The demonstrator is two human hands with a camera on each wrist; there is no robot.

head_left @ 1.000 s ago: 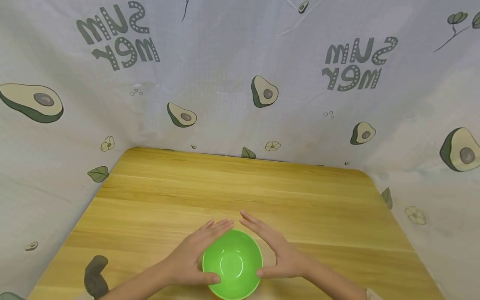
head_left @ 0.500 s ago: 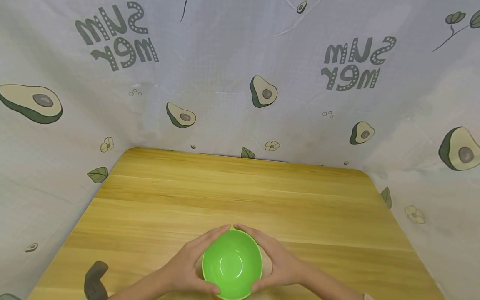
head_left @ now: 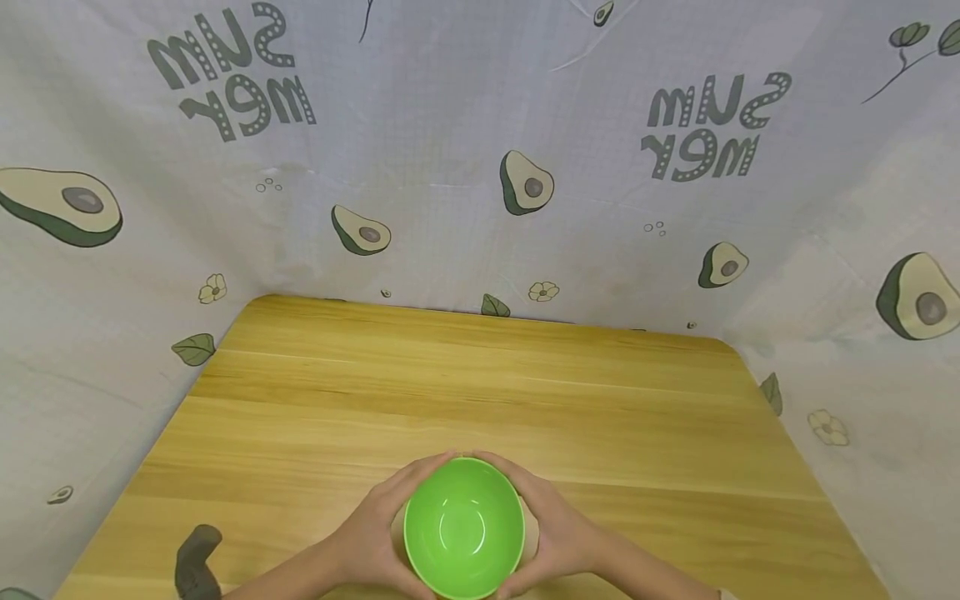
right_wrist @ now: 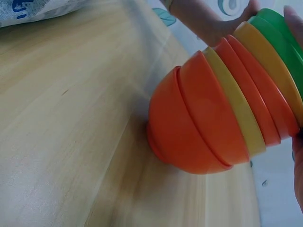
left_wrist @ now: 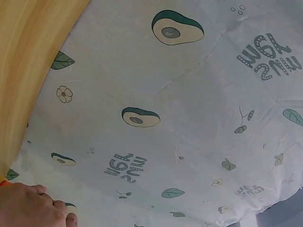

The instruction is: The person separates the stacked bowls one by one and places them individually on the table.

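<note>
In the head view a glossy green bowl [head_left: 463, 533] faces up at the bottom middle. It tops a stack of several nested bowls; below the green ones, the right wrist view has yellow and orange bowls [right_wrist: 163, 120], the lowest standing on the table. My left hand [head_left: 375, 533] curves around the left side of the stack's upper part, thumb near the front rim. From the other side my right hand [head_left: 558, 537] grips it likewise, and the fingertips of both hands nearly meet at the back. The left wrist view catches only the left knuckles [left_wrist: 33, 208].
The wooden table [head_left: 480, 383] is walled in by a white curtain [head_left: 450, 125] printed with avocados and letters. A dark grey curved piece [head_left: 197, 558] shows by the left forearm. A white bag-like thing with blue print [right_wrist: 38, 10] lies on the table in the right wrist view.
Both hands have closed in on the bowls from either side. Thumbs that overlapped the green bowl's front now lie along its outer rim. The bowls have stayed in place.
</note>
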